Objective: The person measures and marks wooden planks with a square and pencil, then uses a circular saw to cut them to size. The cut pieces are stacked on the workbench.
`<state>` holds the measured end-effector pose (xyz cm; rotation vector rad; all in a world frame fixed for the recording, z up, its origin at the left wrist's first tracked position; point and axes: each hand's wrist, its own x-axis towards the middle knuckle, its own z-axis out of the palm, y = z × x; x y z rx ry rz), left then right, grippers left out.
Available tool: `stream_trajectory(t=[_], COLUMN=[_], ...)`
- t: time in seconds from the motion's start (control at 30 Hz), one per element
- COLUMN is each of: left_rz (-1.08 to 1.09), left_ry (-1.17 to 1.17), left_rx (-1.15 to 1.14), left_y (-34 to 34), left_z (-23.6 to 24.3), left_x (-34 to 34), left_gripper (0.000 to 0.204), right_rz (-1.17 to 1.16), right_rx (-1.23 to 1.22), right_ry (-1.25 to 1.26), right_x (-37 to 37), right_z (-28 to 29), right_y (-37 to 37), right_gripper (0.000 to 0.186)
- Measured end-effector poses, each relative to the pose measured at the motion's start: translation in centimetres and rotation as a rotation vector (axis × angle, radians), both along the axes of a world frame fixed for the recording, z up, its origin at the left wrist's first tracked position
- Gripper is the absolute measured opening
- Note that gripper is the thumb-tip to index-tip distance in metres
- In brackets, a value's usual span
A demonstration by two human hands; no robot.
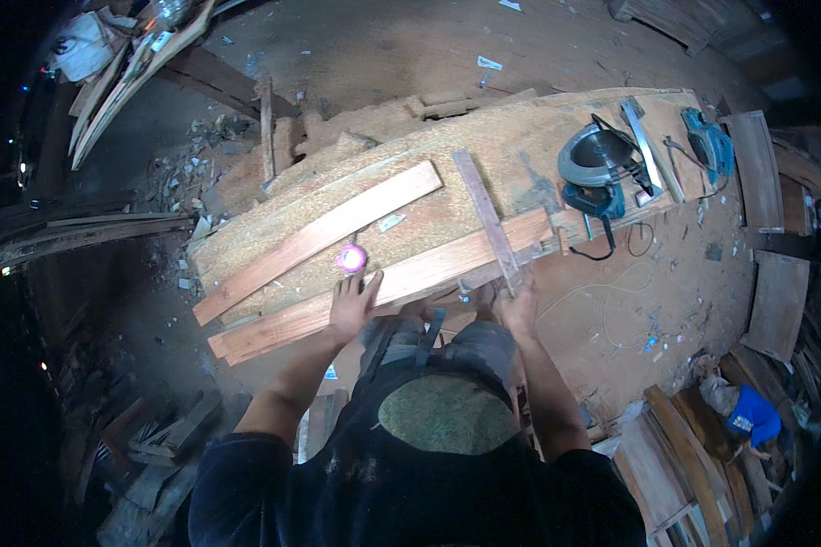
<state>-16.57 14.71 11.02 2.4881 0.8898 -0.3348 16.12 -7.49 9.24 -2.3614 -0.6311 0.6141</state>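
Note:
A long reddish plank (429, 271) lies along the bench's near edge. My left hand (351, 305) rests on it toward its left part, fingers spread. My right hand (518, 310) closes round the near end of a narrow greyish-brown straight strip (485, 211), wood or metal I cannot tell, which crosses over the plank toward its right part. A round pink tape measure (350, 258) sits just beyond my left fingers. Behind it a second, paler plank (328, 239) lies at a slant on the bench.
The rough wooden bench (520, 164) holds a circular saw (595, 169), a metal bar (643, 146) and a blue power tool (708, 146) at right. A cable (602, 287) trails over the floor. Timber stacks (693, 456) stand right and left; scraps (192, 173) litter the ground.

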Motion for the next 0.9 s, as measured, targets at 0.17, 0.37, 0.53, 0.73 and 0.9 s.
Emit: stream_trajectory(t=[0.17,0.37,0.53,0.73,0.9], left_rz=[-0.151,-0.058,0.014,0.151,0.360], left_ry=[0.037,0.124,0.156,0.260,0.236], left_rx=[0.020,0.011,0.153,-0.037,-0.218], left_y=[2.3,9.8,17.7,20.3,19.7], left_z=[-0.6,4.8,1.8,-5.8,-8.0], left_x=[-3.0,-3.9,-9.3,-10.8,-9.5], left_gripper=[0.084,0.089,0.090,0.091,0.089], right_rz=[0.051,-0.180,-0.108,-0.134,-0.243], right_rx=[-0.021,0.142,0.100,0.137,0.079], right_ry=[-0.043,0.140,-0.031,-0.019,0.048], right_x=[-0.4,-2.8,-4.2,-5.3,-6.4], right_z=[1.4,1.8,2.4,1.1,1.7], right_y=[0.1,0.3,-0.8,-4.3,-7.1], right_gripper=[0.056,0.057,0.051,0.050,0.055])
